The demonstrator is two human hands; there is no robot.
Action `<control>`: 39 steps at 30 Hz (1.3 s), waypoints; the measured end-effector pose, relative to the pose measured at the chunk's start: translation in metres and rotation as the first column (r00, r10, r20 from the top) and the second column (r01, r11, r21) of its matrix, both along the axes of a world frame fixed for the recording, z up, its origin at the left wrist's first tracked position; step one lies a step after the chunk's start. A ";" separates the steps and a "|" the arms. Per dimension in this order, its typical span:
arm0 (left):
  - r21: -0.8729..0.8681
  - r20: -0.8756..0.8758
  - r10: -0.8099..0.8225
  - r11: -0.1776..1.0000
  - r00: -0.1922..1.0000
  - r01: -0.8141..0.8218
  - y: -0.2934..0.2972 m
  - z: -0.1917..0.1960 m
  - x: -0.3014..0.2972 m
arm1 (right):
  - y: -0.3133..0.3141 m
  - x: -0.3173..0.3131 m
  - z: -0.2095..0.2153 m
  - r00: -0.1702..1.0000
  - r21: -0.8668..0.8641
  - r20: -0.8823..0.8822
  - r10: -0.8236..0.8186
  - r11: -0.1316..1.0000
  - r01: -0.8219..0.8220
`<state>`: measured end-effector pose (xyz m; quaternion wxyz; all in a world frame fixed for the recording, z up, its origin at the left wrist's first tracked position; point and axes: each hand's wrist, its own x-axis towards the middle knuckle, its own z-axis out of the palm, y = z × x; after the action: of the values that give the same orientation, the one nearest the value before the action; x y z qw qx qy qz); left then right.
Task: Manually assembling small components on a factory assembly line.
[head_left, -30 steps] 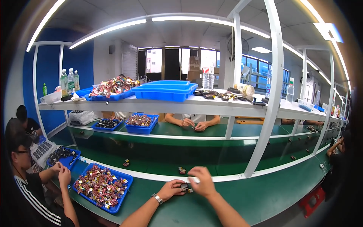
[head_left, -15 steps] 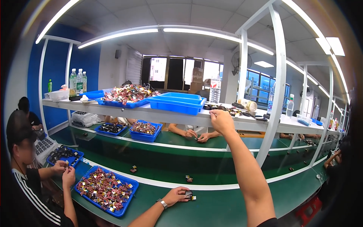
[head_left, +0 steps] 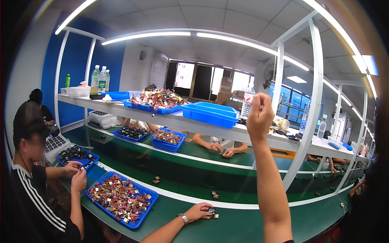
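Note:
My left hand (head_left: pixel 199 211) rests on the green bench (head_left: pixel 243 222), a watch on its wrist, fingers closed on a small dark part (head_left: pixel 212 211). My right hand (head_left: pixel 259 115) is raised high on an upright forearm. It is level with the upper shelf (head_left: pixel 227 129), beside the empty blue tray (head_left: pixel 210 112). Its fingers are curled together; I cannot see anything in them. A second small part (head_left: pixel 215 195) lies on the bench just beyond my left hand.
A blue tray (head_left: pixel 95 206) full of small wrapped parts sits left of my left hand. A co-worker in a black striped shirt (head_left: pixel 38 190) works at my left. Another person's hands (head_left: pixel 221 150) work across the bench. A white frame post (head_left: pixel 306 109) stands right of my raised arm.
My right hand left the table, where it met my left hand, and rose to shelf height. The view tilted upward. My left hand stayed on the bench with the part.

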<state>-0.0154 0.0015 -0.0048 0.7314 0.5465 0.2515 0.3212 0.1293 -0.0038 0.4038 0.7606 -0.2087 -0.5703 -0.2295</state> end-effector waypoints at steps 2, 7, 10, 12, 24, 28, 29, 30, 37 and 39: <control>0.009 0.002 -0.012 1.000 1.000 0.012 -0.001 -0.001 0.002 | 0.003 -0.028 0.020 0.998 0.170 0.056 -0.024 0.985 0.014; -0.004 -0.005 -0.023 1.000 1.000 0.023 -0.005 0.009 0.004 | 0.006 -0.062 0.026 0.938 -0.183 0.336 -0.091 0.970 0.159; 0.004 -0.006 0.000 1.000 1.000 0.000 -0.002 -0.001 0.001 | -0.032 -0.048 -0.023 0.939 -0.125 0.342 0.020 0.992 0.024; 0.009 0.019 0.015 1.000 1.000 -0.016 -0.002 -0.005 -0.005 | -0.047 -0.039 -0.083 0.919 -0.163 0.379 0.108 0.985 -0.049; -0.019 0.013 0.085 0.996 0.996 -0.085 -0.009 0.016 -0.001 | -0.035 0.089 -0.380 0.994 -0.721 0.108 -0.011 0.687 0.086; -0.045 0.025 0.107 0.993 0.994 -0.106 -0.008 0.016 0.002 | -0.044 0.082 -0.372 0.961 -0.791 0.081 0.265 0.604 -0.101; -0.035 0.017 0.120 0.992 0.993 -0.119 -0.011 0.018 0.001 | -0.042 0.082 -0.372 0.936 -0.788 0.128 0.327 0.607 -0.104; -0.017 0.014 0.128 0.992 0.992 -0.127 -0.011 0.023 0.002 | -0.038 0.083 -0.373 0.909 -0.779 0.188 0.371 0.620 -0.092; -0.003 -0.043 0.126 0.992 0.991 -0.126 -0.016 0.027 0.006 | -0.051 0.070 -0.367 0.867 -0.854 0.267 0.420 0.520 0.012; 0.005 -0.042 0.123 0.992 0.991 -0.123 -0.016 0.027 0.007 | -0.050 0.068 -0.370 0.836 -0.846 0.326 0.441 0.531 0.049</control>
<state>-0.0088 -0.0143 0.0224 0.7040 0.5374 0.2998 0.3545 0.1972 -0.0534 0.0333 0.4152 -0.4049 -0.8071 0.1109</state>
